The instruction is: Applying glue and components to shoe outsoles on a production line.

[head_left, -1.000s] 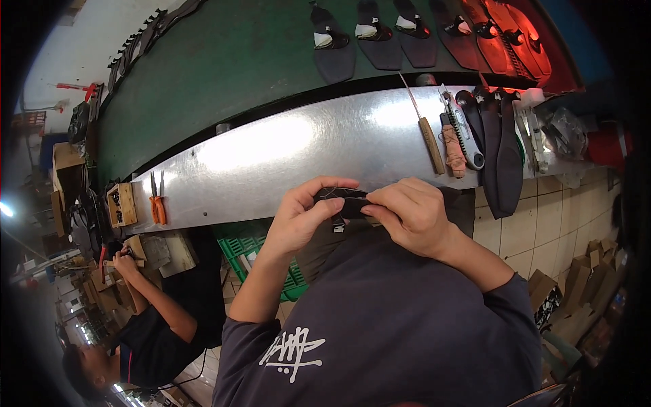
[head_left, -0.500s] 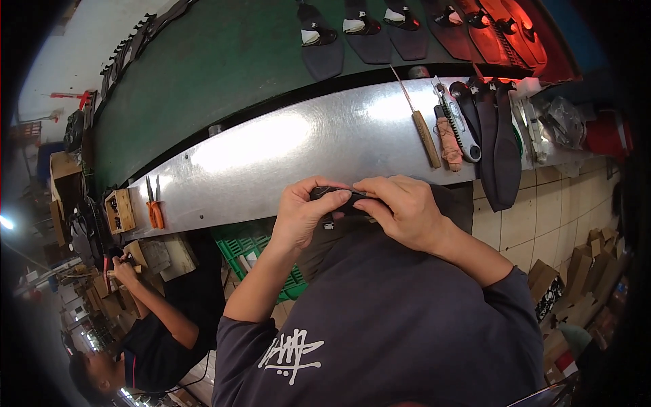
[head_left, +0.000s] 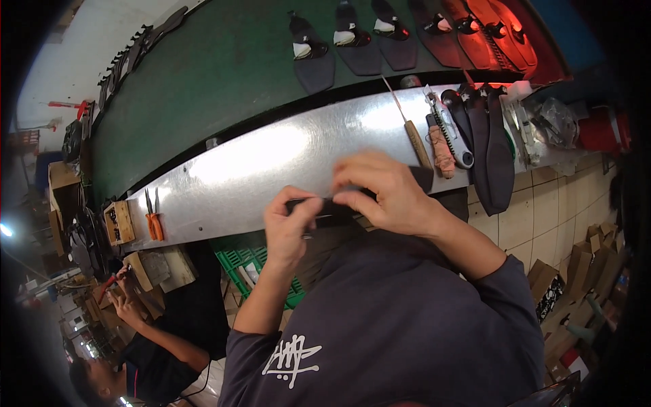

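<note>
Honestly, the thing I'd worry about right now is the little dark strip (head_left: 321, 207) slipping on me. My left hand (head_left: 287, 222) has it pinched between thumb and fingers, up over the near edge of the metal bench (head_left: 224, 197). My right hand (head_left: 380, 192) is curled just beside it, thumb toward the strip, but those fingers are too blurred to tell whether they're gripping it or loose. If the left pinch gives, I reckon the strip drops off the edge toward my lap.

Other risk: elbow room. The wood-handled awl (head_left: 418, 144) lies near my right knuckles, with the cloth-wrapped tool (head_left: 443, 154) and the utility knife (head_left: 456, 132) just beyond. One careless swing to the right could send something sharp rolling, or catch a finger.

As for containers, there's a wooden box (head_left: 129, 236) over on the left with small dark bits in it, too tiny to make out, next to the orange-handled pliers (head_left: 154, 220). Below the bench by my left forearm there's a green plastic crate (head_left: 232, 260) with something pale inside. Far right on the bench is a crumpled clear plastic bag (head_left: 557, 122), contents unreadable.
</note>
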A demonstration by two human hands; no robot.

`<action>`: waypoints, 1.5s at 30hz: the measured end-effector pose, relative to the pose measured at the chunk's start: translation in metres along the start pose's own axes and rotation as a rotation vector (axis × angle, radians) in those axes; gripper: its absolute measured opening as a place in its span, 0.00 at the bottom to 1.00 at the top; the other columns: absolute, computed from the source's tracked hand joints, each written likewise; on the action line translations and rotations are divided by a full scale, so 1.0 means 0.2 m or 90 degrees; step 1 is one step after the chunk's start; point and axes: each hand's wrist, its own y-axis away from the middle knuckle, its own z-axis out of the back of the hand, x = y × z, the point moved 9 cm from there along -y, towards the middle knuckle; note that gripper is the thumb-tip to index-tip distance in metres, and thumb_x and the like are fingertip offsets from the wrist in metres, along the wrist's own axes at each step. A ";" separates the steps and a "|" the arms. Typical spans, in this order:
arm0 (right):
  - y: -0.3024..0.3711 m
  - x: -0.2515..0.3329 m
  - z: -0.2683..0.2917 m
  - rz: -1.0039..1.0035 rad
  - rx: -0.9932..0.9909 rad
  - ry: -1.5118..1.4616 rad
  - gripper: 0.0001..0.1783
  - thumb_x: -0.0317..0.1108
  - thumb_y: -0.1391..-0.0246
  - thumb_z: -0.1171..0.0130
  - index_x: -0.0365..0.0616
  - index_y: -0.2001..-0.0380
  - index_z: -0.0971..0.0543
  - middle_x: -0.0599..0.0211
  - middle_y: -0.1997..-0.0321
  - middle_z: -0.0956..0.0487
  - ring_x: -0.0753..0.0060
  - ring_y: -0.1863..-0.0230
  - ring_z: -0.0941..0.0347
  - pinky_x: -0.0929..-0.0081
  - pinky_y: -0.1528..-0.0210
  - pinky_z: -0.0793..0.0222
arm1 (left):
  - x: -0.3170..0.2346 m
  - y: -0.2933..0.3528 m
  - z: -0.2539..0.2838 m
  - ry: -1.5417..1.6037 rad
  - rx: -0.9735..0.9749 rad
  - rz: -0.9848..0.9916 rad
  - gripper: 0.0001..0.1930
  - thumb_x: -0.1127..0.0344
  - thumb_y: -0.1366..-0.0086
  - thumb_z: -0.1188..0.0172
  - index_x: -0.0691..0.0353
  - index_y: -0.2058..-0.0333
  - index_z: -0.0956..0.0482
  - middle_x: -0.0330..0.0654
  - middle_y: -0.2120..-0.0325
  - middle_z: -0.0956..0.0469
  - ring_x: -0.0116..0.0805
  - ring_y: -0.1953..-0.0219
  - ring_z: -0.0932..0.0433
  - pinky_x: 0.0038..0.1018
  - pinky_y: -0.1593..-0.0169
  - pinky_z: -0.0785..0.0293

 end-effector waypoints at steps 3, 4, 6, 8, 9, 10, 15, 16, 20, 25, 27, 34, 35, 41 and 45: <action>0.00 0.13 0.29 0.177 -0.373 0.336 0.18 0.31 0.53 0.37 0.42 0.56 0.23 0.57 0.52 0.27 0.54 0.53 0.29 0.63 0.54 0.33 | 0.06 -0.01 0.28 0.203 -0.204 0.012 0.08 0.65 0.38 0.41 0.63 0.63 0.23 0.37 0.66 0.23 0.25 0.68 0.24 0.19 0.71 0.26; 0.02 0.04 0.36 0.140 -0.423 0.344 0.20 0.31 0.53 0.37 0.42 0.54 0.24 0.56 0.48 0.29 0.52 0.51 0.31 0.61 0.51 0.34 | 0.09 0.00 0.35 0.275 -0.270 0.046 0.10 0.64 0.36 0.42 0.63 0.60 0.24 0.38 0.64 0.22 0.28 0.65 0.23 0.21 0.68 0.23; 0.03 -0.06 0.41 0.079 -0.424 0.441 0.20 0.29 0.53 0.38 0.41 0.53 0.24 0.57 0.55 0.26 0.54 0.56 0.30 0.57 0.51 0.35 | 0.16 -0.02 0.41 0.317 -0.220 0.067 0.13 0.63 0.34 0.46 0.63 0.55 0.26 0.40 0.59 0.22 0.33 0.59 0.21 0.26 0.61 0.19; 0.03 -0.30 0.38 -0.172 -0.272 0.638 0.22 0.27 0.52 0.40 0.42 0.51 0.24 0.57 0.58 0.25 0.55 0.58 0.31 0.59 0.54 0.36 | 0.28 -0.01 0.43 0.380 -0.213 0.151 0.13 0.64 0.33 0.48 0.63 0.53 0.27 0.42 0.56 0.22 0.35 0.55 0.21 0.31 0.56 0.18; 0.03 -0.31 0.37 -0.167 -0.269 0.637 0.22 0.27 0.52 0.40 0.42 0.51 0.24 0.57 0.58 0.25 0.55 0.58 0.31 0.59 0.54 0.36 | 0.33 -0.01 0.42 0.424 -0.206 0.194 0.14 0.64 0.32 0.50 0.63 0.51 0.28 0.43 0.54 0.23 0.37 0.53 0.22 0.33 0.53 0.19; 0.03 -0.33 0.36 -0.154 -0.258 0.645 0.21 0.27 0.52 0.41 0.41 0.52 0.23 0.57 0.60 0.24 0.55 0.58 0.31 0.60 0.55 0.36 | 0.32 -0.01 0.36 0.418 -0.178 0.219 0.15 0.65 0.33 0.48 0.63 0.50 0.29 0.44 0.52 0.24 0.40 0.51 0.23 0.34 0.53 0.19; 0.05 -0.19 0.28 0.013 -0.280 0.311 0.16 0.23 0.50 0.46 0.36 0.57 0.21 0.59 0.66 0.26 0.60 0.64 0.30 0.67 0.60 0.34 | 0.30 0.00 0.14 0.639 -0.091 0.327 0.16 0.64 0.37 0.44 0.64 0.52 0.28 0.45 0.53 0.24 0.43 0.50 0.24 0.31 0.56 0.19; 0.06 -0.14 0.22 0.015 -0.241 0.146 0.15 0.22 0.48 0.48 0.37 0.56 0.21 0.62 0.67 0.26 0.67 0.66 0.31 0.72 0.62 0.35 | 0.31 0.00 0.13 0.643 -0.096 0.324 0.16 0.64 0.37 0.44 0.64 0.52 0.28 0.45 0.53 0.24 0.43 0.50 0.24 0.31 0.56 0.19; 0.13 -0.11 -0.14 -0.110 -0.009 -0.281 0.27 0.22 0.44 0.50 0.41 0.39 0.32 0.71 0.77 0.29 0.82 0.72 0.33 0.82 0.65 0.36 | 0.32 0.00 -0.04 0.677 -0.102 0.374 0.14 0.59 0.40 0.37 0.58 0.58 0.23 0.41 0.58 0.21 0.36 0.55 0.22 0.21 0.70 0.25; 0.18 -0.20 -0.31 -0.169 -0.005 -0.416 0.33 0.23 0.42 0.51 0.42 0.33 0.43 0.72 0.79 0.28 0.84 0.75 0.33 0.82 0.67 0.36 | 0.35 -0.01 -0.15 0.645 -0.011 0.358 0.13 0.52 0.39 0.38 0.55 0.65 0.20 0.38 0.69 0.19 0.29 0.69 0.21 0.23 0.75 0.33; 0.19 -0.22 -0.29 -0.147 -0.032 -0.360 0.28 0.23 0.41 0.52 0.39 0.36 0.38 0.70 0.77 0.27 0.84 0.75 0.33 0.82 0.67 0.35 | 0.37 -0.01 -0.17 0.625 -0.005 0.345 0.14 0.49 0.37 0.41 0.54 0.68 0.21 0.35 0.74 0.21 0.27 0.77 0.27 0.22 0.79 0.40; 0.18 -0.13 -0.15 0.001 -0.196 -0.225 0.17 0.25 0.39 0.51 0.34 0.48 0.27 0.68 0.75 0.27 0.82 0.76 0.32 0.82 0.71 0.35 | 0.33 0.06 -0.23 0.642 -0.065 0.405 0.10 0.53 0.38 0.39 0.50 0.67 0.24 0.30 0.74 0.23 0.23 0.79 0.31 0.19 0.82 0.45; 0.18 -0.16 -0.17 -0.091 -0.130 -0.327 0.18 0.27 0.39 0.52 0.34 0.47 0.28 0.68 0.75 0.26 0.83 0.76 0.33 0.83 0.73 0.36 | 0.33 0.05 -0.20 0.626 -0.052 0.372 0.10 0.52 0.37 0.39 0.51 0.67 0.24 0.30 0.73 0.23 0.23 0.78 0.30 0.19 0.82 0.45; 0.24 -0.15 -0.39 -0.296 0.163 -0.536 0.35 0.32 0.36 0.53 0.47 0.31 0.55 0.70 0.76 0.28 0.86 0.81 0.38 0.88 0.80 0.43 | 0.15 -0.01 -0.01 0.283 -0.196 0.010 0.23 0.45 0.31 0.52 0.60 0.70 0.24 0.37 0.77 0.23 0.23 0.78 0.28 0.19 0.79 0.38; 0.25 -0.19 -0.44 -0.342 0.096 -0.649 0.31 0.31 0.37 0.52 0.46 0.33 0.47 0.72 0.76 0.29 0.88 0.83 0.40 0.89 0.83 0.47 | 0.03 0.01 0.06 0.121 -0.271 -0.163 0.37 0.37 0.30 0.66 0.66 0.78 0.24 0.41 0.81 0.24 0.26 0.79 0.27 0.20 0.71 0.31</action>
